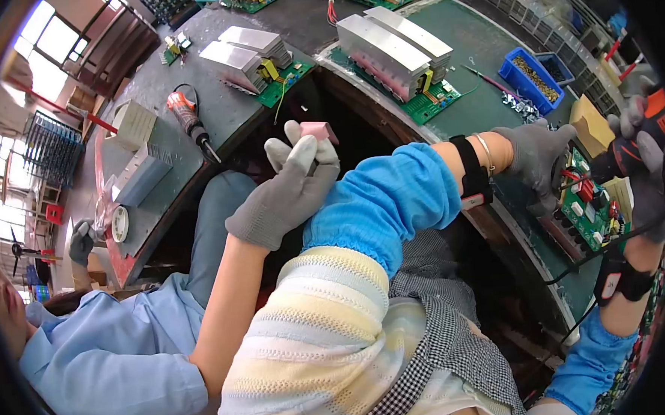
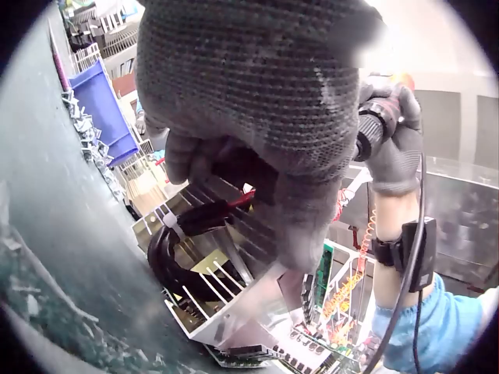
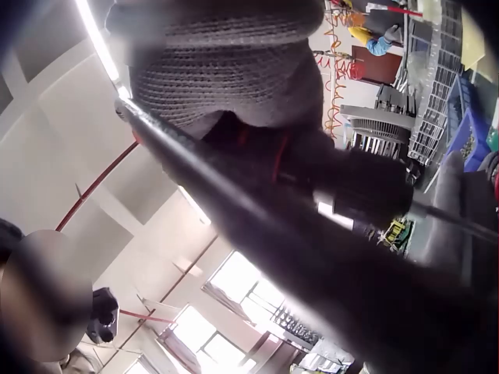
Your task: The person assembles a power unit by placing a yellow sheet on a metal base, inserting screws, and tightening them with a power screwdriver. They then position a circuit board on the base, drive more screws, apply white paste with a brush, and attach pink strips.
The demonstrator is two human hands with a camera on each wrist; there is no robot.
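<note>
My left hand [image 1: 533, 156], in a grey glove, grips the finned metal heat sink [image 2: 253, 312] of a green circuit board [image 1: 593, 220]. In the left wrist view its thumb and fingers come down on either side of the fins, and a thick black cable [image 2: 164, 261] loops beside them. My right hand [image 1: 653, 183], also gloved, holds an orange and black power screwdriver [image 1: 622, 159] over the far end of that board. The right wrist view shows the tool's dark chuck [image 3: 374, 183] and thin bit; its contact end is hidden.
Behind the board stands a blue bin [image 1: 525, 85] of small hardware, with loose pieces [image 1: 519, 110] beside it. Boards with tall heat sinks [image 1: 385, 54] stand farther left. Another person's gloved hand [image 1: 286, 187] holds a pink block [image 1: 317, 131]. A black cord [image 1: 602, 252] crosses near my right wrist.
</note>
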